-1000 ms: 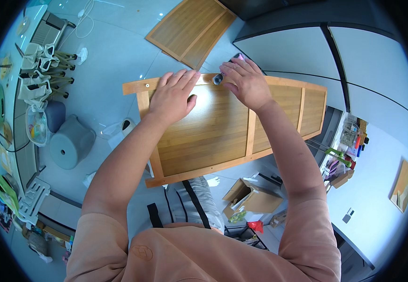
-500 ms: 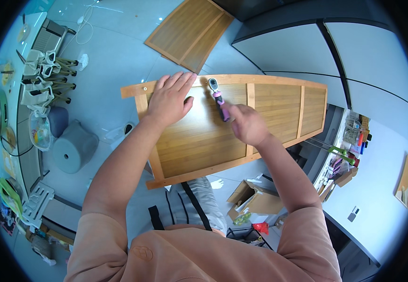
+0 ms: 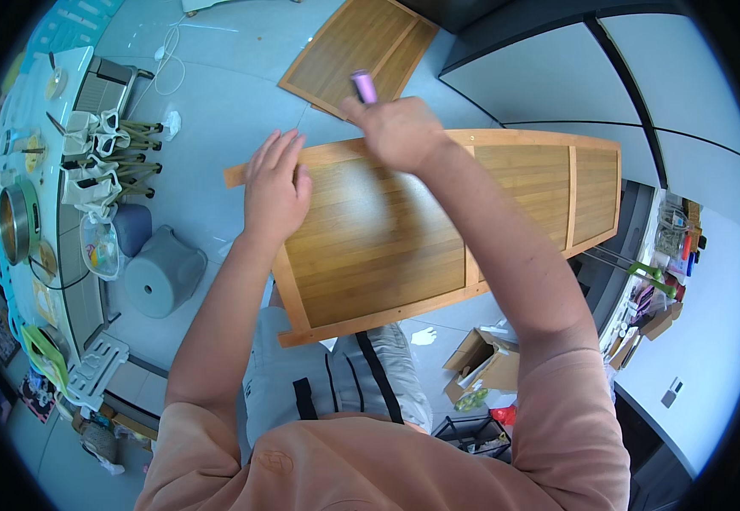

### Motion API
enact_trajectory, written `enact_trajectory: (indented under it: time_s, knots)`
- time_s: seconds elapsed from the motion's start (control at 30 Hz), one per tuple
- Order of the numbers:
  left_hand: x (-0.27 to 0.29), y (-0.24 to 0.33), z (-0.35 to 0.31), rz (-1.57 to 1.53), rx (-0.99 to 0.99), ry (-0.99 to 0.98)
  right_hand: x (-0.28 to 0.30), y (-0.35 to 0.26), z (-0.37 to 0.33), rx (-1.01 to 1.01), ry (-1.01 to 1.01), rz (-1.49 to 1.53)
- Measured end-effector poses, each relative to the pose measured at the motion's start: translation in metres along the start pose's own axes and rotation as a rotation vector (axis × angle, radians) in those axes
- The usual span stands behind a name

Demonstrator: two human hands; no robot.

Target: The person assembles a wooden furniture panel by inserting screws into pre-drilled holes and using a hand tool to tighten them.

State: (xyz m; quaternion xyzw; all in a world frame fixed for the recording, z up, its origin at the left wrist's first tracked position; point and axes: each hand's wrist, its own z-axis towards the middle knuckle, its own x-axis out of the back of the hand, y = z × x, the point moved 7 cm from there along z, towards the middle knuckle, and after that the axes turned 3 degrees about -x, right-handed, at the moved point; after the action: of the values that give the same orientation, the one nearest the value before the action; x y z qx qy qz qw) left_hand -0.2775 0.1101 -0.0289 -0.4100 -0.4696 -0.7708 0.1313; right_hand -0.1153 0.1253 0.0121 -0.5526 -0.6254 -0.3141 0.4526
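A wooden panel (image 3: 378, 281) with a lighter frame and crossbars lies before me, its near left corner above my legs. My left hand (image 3: 276, 192) rests on the frame's far left corner, its fingers stretched over the far rail and its thumb apart. Over that same rail, farther right, my right hand (image 3: 400, 134) is closed round a ratchet wrench (image 3: 363, 87). Only a purple part of the wrench shows beyond my fingers, blurred; its head is hidden.
More wooden panels (image 3: 349, 51) lie on the floor beyond. A grey stool (image 3: 166, 272) and folded stools (image 3: 97, 157) stand left, beside a cluttered table (image 3: 68, 64). Pale cabinets (image 3: 549, 81) are at the far right. An open cardboard box (image 3: 493, 366) lies near my legs.
My right hand has moved with the ratchet wrench away from me and left, from over the panel to its far rail. My left hand stays on the corner. The view has shifted slightly.
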Motion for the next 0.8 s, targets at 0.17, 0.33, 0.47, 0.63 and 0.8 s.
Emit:
enact_trajectory:
  time_s: [0.17,0.33,0.47,0.63,0.8]
  knots:
    - [-0.022,0.005,-0.002,0.260,0.049,-0.220,-0.008,0.066,-0.039,-0.131,0.087,-0.073]
    - [-0.021,0.002,-0.004,0.379,0.037,-0.266,-0.042,0.056,-0.113,-0.235,-0.140,0.124]
    - [-0.030,0.003,-0.006,0.414,0.000,-0.236,-0.050,-0.015,-0.133,0.148,0.087,0.332]
    - [-0.024,0.001,-0.003,0.346,0.006,-0.262,-0.033,-0.056,-0.062,0.211,0.070,0.296]
    - [-0.025,-0.008,-0.002,0.263,0.002,-0.298,-0.021,-0.050,-0.039,0.199,0.091,0.194]
